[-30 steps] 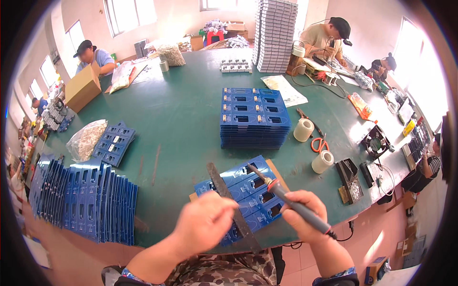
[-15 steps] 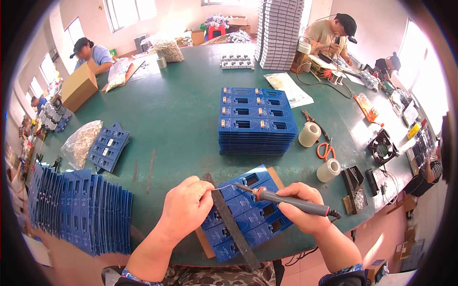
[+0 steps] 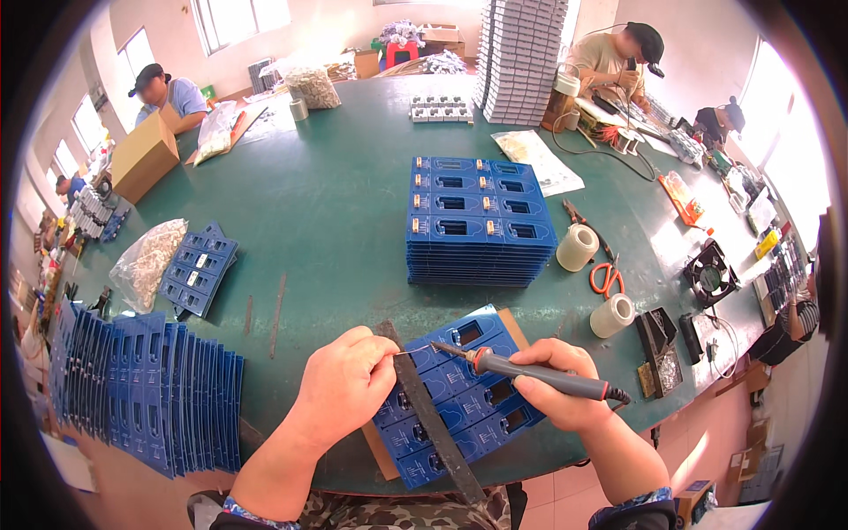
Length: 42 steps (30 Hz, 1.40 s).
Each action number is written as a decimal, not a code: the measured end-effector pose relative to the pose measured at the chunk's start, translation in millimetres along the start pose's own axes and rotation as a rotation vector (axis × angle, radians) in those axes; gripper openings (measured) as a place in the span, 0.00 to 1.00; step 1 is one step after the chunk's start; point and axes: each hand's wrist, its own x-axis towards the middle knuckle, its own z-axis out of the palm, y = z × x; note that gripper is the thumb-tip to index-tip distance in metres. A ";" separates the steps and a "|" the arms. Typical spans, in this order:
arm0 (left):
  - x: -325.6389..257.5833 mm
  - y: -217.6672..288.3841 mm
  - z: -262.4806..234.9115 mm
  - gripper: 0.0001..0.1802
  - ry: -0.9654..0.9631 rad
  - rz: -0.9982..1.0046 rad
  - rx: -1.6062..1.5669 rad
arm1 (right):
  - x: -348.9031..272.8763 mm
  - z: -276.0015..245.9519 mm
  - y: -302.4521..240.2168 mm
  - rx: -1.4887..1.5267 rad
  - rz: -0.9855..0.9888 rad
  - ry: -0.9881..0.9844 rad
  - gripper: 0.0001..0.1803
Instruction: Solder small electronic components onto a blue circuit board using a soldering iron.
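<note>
My left hand point(image 3: 346, 382) is closed, pinching a thin strand of solder wire point(image 3: 413, 351) that runs toward the tip of a soldering iron. In my right hand point(image 3: 562, 382) is the grey soldering iron point(image 3: 539, 374), held like a pen, its tip pointing left over the upper part of a blue circuit board panel point(image 3: 473, 402). The panel lies tilted on a brown board point(image 3: 512, 329) at the near table edge. Across the panel rests a dark, flat bar point(image 3: 435, 422), close to my left fingers. Whether the tip touches the panel, I cannot tell.
Beyond the panel is a tall stack of blue panels point(image 3: 481, 225); more panels point(image 3: 150, 389) stand upright at left. Rolls of tape point(image 3: 611, 315), orange-handled scissors point(image 3: 607, 279), pliers point(image 3: 579, 216) and a black tray point(image 3: 660, 344) lie to the right. Co-workers sit around the table.
My hands, the soldering iron and the solder wire keep almost the same positions. The whole view has shifted slightly. At the far left, a co-worker's head has lifted a little.
</note>
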 end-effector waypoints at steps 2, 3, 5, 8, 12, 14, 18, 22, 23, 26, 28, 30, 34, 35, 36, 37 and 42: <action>0.1 0.5 0.1 0.06 -0.004 0.004 -0.003 | -0.6 -0.3 0.3 0.000 -0.010 0.000 0.14; 0.0 0.5 0.5 0.06 -0.016 -0.002 -0.002 | -0.9 -0.4 0.5 0.000 -0.021 0.001 0.14; -0.2 0.8 0.7 0.06 -0.027 -0.007 0.000 | -1.6 -0.2 -0.7 -0.003 -0.019 0.003 0.14; 0.1 1.7 0.8 0.07 -0.047 -0.025 -0.005 | -3.1 0.1 -0.3 0.000 -0.016 0.011 0.13; 0.3 2.2 1.8 0.07 -0.056 -0.025 0.004 | -4.9 0.4 -0.6 0.023 -0.014 0.017 0.13; 0.1 1.8 2.8 0.07 -0.057 -0.021 0.009 | -5.9 0.8 0.2 0.029 -0.013 0.021 0.13; 0.8 3.2 3.3 0.07 -0.064 -0.009 0.016 | -8.2 0.9 0.9 0.032 0.014 0.027 0.13; 0.6 3.7 3.6 0.07 -0.069 -0.012 0.029 | -9.0 1.1 1.0 0.019 0.011 0.024 0.13; 0.8 3.7 3.9 0.07 -0.070 -0.011 0.029 | -9.5 1.7 0.5 0.030 0.020 0.032 0.13; 0.4 4.9 3.8 0.07 -0.063 -0.004 0.035 | -10.4 2.0 -1.1 0.051 0.029 0.037 0.12; 0.4 6.6 3.6 0.07 -0.068 -0.002 0.048 | -11.1 2.0 -1.1 0.058 0.029 0.035 0.12; 0.7 7.5 3.7 0.07 -0.074 -0.002 0.047 | -11.8 2.5 -0.5 0.062 0.020 0.042 0.12; 0.6 6.0 4.4 0.07 -0.075 0.006 0.054 | -11.8 1.7 -1.4 0.032 0.013 0.040 0.12; 0.8 6.4 3.9 0.07 -0.075 0.007 0.053 | -12.6 0.6 -1.3 0.043 0.024 0.051 0.13; 0.8 7.1 3.1 0.06 -0.068 0.001 0.062 | -13.1 0.0 -0.9 0.056 0.034 0.062 0.13; 0.9 7.4 2.6 0.06 -0.061 -0.004 0.070 | -12.6 -0.3 -0.5 0.057 0.033 0.061 0.13; 2.3 6.4 2.5 0.06 -0.039 0.009 0.078 | -6.9 0.7 0.7 0.025 0.018 0.060 0.14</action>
